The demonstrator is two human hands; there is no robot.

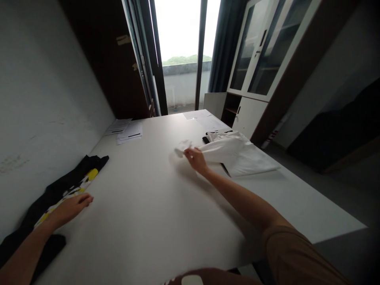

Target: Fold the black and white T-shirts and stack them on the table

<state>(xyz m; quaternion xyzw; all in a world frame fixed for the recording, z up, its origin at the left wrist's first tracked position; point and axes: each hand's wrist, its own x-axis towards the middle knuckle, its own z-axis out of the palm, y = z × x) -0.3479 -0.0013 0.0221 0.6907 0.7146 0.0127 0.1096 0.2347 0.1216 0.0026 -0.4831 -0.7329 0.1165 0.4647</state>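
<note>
White table [139,198] — printed papers [130,132] (illegible) — white cloth [246,154] in right fingers [188,151]

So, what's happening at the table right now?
A person's right hand is pinching one end of a white garment, whose bulk lies crumpled on the right side of the white table. The left hand has nothing visible in its grip; it is beside the black cloth with the yellow and white pattern along the wall, though whether it touches that cloth isn't clear. Papers lie toward the table's far left.
</note>
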